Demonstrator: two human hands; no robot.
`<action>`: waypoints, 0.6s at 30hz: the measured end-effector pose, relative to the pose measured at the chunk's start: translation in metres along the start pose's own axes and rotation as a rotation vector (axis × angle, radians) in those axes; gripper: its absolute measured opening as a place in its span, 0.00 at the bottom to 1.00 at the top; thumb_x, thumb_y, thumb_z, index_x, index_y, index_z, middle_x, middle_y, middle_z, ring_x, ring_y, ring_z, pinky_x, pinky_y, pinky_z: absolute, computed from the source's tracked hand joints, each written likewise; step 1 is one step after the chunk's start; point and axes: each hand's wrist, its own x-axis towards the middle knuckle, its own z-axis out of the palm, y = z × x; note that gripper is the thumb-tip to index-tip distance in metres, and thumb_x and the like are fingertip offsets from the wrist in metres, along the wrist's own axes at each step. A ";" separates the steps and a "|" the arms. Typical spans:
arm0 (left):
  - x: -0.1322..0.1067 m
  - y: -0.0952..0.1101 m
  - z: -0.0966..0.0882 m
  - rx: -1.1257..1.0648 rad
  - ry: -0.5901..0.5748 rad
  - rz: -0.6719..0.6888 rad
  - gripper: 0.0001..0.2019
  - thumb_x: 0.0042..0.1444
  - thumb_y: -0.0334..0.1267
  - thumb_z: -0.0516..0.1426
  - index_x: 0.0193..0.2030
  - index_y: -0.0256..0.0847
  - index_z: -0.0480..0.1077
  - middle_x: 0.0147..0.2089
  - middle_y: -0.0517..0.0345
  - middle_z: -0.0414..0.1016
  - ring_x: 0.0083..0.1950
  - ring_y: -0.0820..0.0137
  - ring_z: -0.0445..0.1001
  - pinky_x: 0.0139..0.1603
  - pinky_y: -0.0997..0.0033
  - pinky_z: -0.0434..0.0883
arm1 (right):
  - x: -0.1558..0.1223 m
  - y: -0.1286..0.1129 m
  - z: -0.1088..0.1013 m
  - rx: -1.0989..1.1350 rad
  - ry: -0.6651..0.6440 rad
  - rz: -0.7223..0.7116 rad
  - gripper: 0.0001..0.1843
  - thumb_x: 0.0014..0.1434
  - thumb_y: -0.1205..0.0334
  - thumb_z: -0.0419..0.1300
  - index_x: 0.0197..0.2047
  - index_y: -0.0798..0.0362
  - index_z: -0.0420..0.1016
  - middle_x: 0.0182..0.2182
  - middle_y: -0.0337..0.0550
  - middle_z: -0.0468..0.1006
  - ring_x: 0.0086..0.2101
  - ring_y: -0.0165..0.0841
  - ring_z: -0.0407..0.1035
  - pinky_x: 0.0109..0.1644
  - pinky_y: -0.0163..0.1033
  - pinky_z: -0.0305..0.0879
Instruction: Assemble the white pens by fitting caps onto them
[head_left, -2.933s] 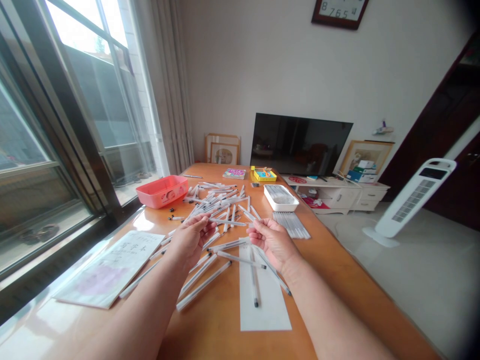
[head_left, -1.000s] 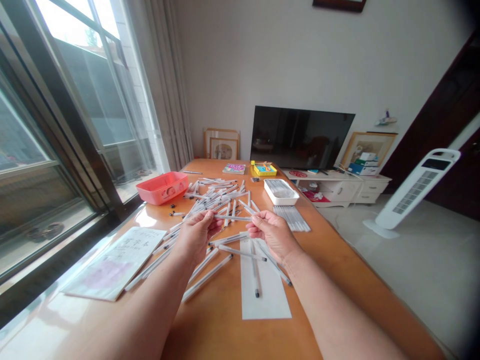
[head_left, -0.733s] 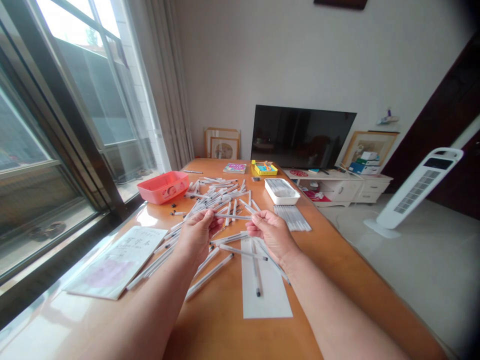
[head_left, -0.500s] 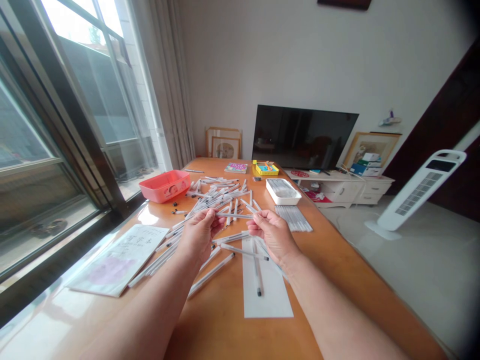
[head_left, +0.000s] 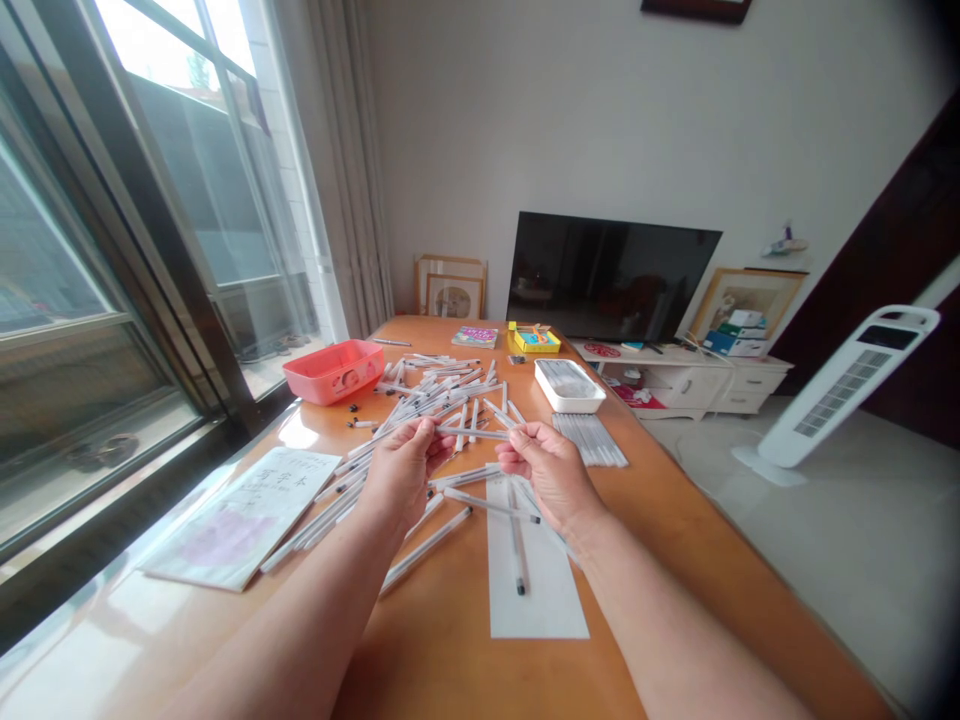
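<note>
a slim translucent pen barrel [head_left: 480, 433] sits at the center of the frame, held nearly level above the table [head_left: 442, 660]. the left hand [head_left: 403, 468] has its left end pinched between thumb and forefinger; the right hand [head_left: 541, 462] has its right end in a matching pinch, other fingers curled in. whether it is one piece or two parts meeting end to end is too small to tell.

it looks like thin plastic, so i'd expect it to be very light and fairly stiff, smooth enough to roll or slide between dry fingertips. it shouldn't be fragile under a light pinch, though hard sideways bending might crack it. the best hold is probably near each end, thumb against forefinger, pulling or pushing straight along its length; a grip at the middle alone would let it swivel.

loose pens [head_left: 431, 398] lie heaped in the middle of the frame, beyond the hands, and would likely roll if nudged. below the right hand, a black-capped pen [head_left: 518, 550] lies on a white paper strip [head_left: 544, 605]. right of center, a neat row of clear barrels [head_left: 594, 440] lies in front of a white plastic tray [head_left: 574, 403]. a copybook [head_left: 244, 520] is at lower left, with a coral-red bin [head_left: 334, 383] above it.
</note>
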 end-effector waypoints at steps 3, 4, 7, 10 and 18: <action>0.004 -0.001 -0.004 0.004 -0.005 -0.015 0.09 0.57 0.36 0.63 0.42 0.34 0.74 0.33 0.51 0.78 0.34 0.71 0.79 0.40 0.71 0.77 | 0.000 0.000 0.000 -0.042 -0.017 0.015 0.17 0.54 0.50 0.69 0.38 0.54 0.74 0.31 0.45 0.81 0.31 0.31 0.75 0.38 0.38 0.74; 0.006 -0.001 -0.005 0.004 -0.012 -0.014 0.09 0.57 0.36 0.63 0.43 0.34 0.74 0.33 0.51 0.79 0.34 0.71 0.79 0.40 0.71 0.77 | 0.000 0.000 0.000 -0.057 -0.028 0.019 0.18 0.55 0.49 0.68 0.38 0.55 0.74 0.32 0.45 0.82 0.31 0.31 0.75 0.39 0.39 0.74; 0.008 0.001 -0.008 0.003 -0.041 -0.006 0.10 0.58 0.36 0.63 0.44 0.34 0.74 0.34 0.51 0.78 0.34 0.71 0.79 0.40 0.72 0.77 | 0.001 0.002 -0.003 -0.092 -0.070 0.029 0.18 0.58 0.47 0.65 0.40 0.55 0.75 0.34 0.48 0.82 0.33 0.33 0.76 0.41 0.41 0.75; 0.008 0.002 -0.009 0.003 -0.037 -0.015 0.09 0.57 0.35 0.63 0.43 0.34 0.74 0.34 0.51 0.78 0.33 0.72 0.79 0.39 0.73 0.77 | 0.003 0.004 -0.007 -0.134 -0.088 0.035 0.20 0.62 0.45 0.60 0.44 0.55 0.75 0.35 0.50 0.82 0.33 0.35 0.76 0.41 0.43 0.75; 0.010 0.000 -0.012 -0.002 -0.004 -0.044 0.08 0.56 0.35 0.64 0.40 0.34 0.74 0.33 0.51 0.78 0.32 0.72 0.79 0.38 0.74 0.77 | 0.011 0.011 -0.018 -0.559 -0.085 -0.347 0.14 0.59 0.53 0.63 0.44 0.50 0.82 0.38 0.45 0.81 0.39 0.37 0.74 0.45 0.42 0.70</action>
